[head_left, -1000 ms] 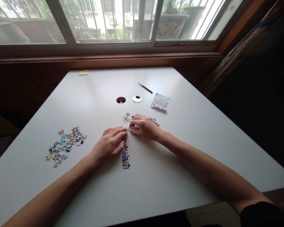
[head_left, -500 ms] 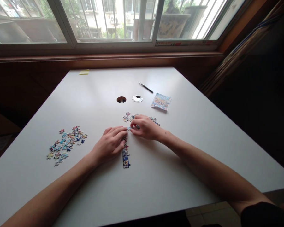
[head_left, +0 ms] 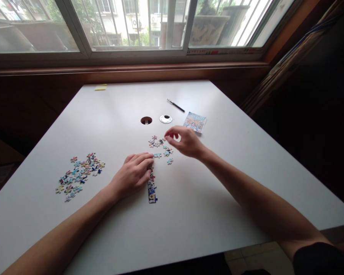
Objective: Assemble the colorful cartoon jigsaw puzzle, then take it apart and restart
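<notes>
A narrow strip of joined jigsaw puzzle pieces (head_left: 151, 191) lies upright in view on the white table. My left hand (head_left: 134, 170) holds down its upper part, fingers together at the top and thumb against its side. Light blue pieces (head_left: 157, 155) stick out to the right from under the fingertips. My right hand (head_left: 185, 141) hovers beside a small group of loose puzzle pieces (head_left: 156, 143), thumb and forefinger tips brought together. Whether a piece is between those tips I cannot make out. One loose light blue piece (head_left: 170, 161) lies just below this group.
A larger heap of loose puzzle pieces (head_left: 80, 172) is spread at the left. Farther back are a round hole (head_left: 146, 120) in the table, a metal cover (head_left: 166, 119), a pen (head_left: 176, 105), a printed picture sheet (head_left: 195, 121) and a yellow note (head_left: 101, 87).
My right hand has moved up and right from the joined pieces to the loose group, uncovering light blue pieces and loose ones. My left hand stays on the strip.
</notes>
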### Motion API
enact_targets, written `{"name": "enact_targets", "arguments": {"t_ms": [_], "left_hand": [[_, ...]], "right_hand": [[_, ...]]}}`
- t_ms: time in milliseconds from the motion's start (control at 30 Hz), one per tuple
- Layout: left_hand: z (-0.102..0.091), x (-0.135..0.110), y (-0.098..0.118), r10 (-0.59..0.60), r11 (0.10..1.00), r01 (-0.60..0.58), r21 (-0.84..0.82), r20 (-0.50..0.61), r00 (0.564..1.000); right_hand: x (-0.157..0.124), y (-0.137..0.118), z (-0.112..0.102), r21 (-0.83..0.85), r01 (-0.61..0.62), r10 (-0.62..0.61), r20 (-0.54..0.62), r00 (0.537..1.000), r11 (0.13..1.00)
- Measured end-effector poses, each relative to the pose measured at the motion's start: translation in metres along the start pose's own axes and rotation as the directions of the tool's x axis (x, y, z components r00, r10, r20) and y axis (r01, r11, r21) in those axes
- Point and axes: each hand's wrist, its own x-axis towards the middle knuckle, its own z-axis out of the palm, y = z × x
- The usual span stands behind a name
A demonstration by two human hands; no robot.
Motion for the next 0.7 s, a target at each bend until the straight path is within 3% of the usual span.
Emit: {"name": "enact_targets", "arguments": {"t_ms": [67, 100, 167, 267, 367, 467, 700], "left_hand": [[0.000, 0.000, 0.000, 0.001, 1.000, -0.001, -0.007, 0.003, 1.000], [0.000, 0.000, -0.001, 0.003, 1.000, -0.003, -0.009, 0.004, 1.000], [0.001, 0.000, -0.001, 0.005, 1.000, -0.005, -0.006, 0.004, 1.000], [0.000, 0.000, -0.001, 0.001, 1.000, -0.001, 0.004, 0.004, 1.000], [-0.001, 0.000, 0.000, 0.002, 1.000, -0.003, 0.010, 0.010, 1.000], [-0.001, 0.000, 0.000, 0.003, 1.000, -0.003, 0.009, 0.007, 1.000], [0.000, 0.000, 0.000, 0.002, 1.000, -0.003, 0.004, 0.005, 1.000]], "right_hand": [[0.005, -0.004, -0.022, -0.005, -0.068, 0.067, -0.086, 0.994, 0.998], [0.006, -0.005, -0.030, -0.026, -0.086, 0.084, -0.072, 0.994, 0.996], [0.006, -0.005, -0.038, -0.064, -0.069, 0.075, 0.099, 0.992, 0.996], [0.001, -0.002, -0.031, -0.059, 0.014, 0.013, 0.431, 0.902, 0.998], [-0.002, 0.002, -0.015, -0.004, 0.036, -0.028, 0.562, 0.827, 0.999], [-0.003, 0.007, -0.008, -0.008, 0.020, -0.012, 0.598, 0.801, 1.000], [0.000, 0.023, -0.017, -0.169, -0.011, 0.094, 0.491, 0.866, 0.986]]}}
